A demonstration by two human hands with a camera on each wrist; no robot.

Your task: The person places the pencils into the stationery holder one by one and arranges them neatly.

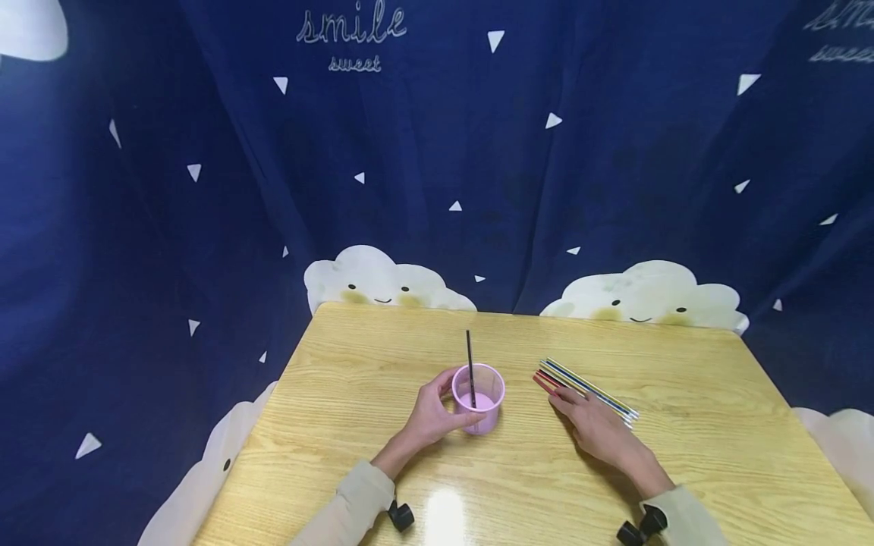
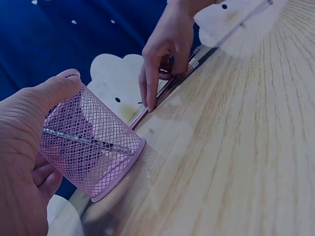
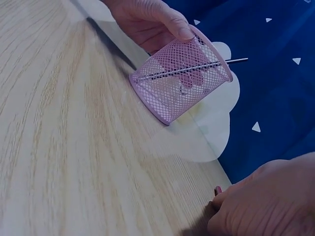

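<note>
My left hand (image 1: 432, 415) grips a pink mesh pen holder (image 1: 493, 418) from its left side, thumb across the near wall. The holder stands upright on the table, and a single black pencil (image 1: 469, 353) leans inside it, its upper end above the rim. To the right, my right hand (image 1: 604, 431) is down at a row of pencils (image 1: 592, 388), pinching a red pencil (image 1: 543, 384) on the near side of the row. Only that pencil's end (image 3: 218, 190) shows past the fingers in the right wrist view; the palm hides the rest.
Pencils and holder share a light wood-grain table (image 1: 382, 349). Behind it hangs a dark blue curtain (image 1: 423, 152) with white triangles and smiling clouds. Dark wrist-mounted devices (image 1: 403, 517) sit at both sleeves.
</note>
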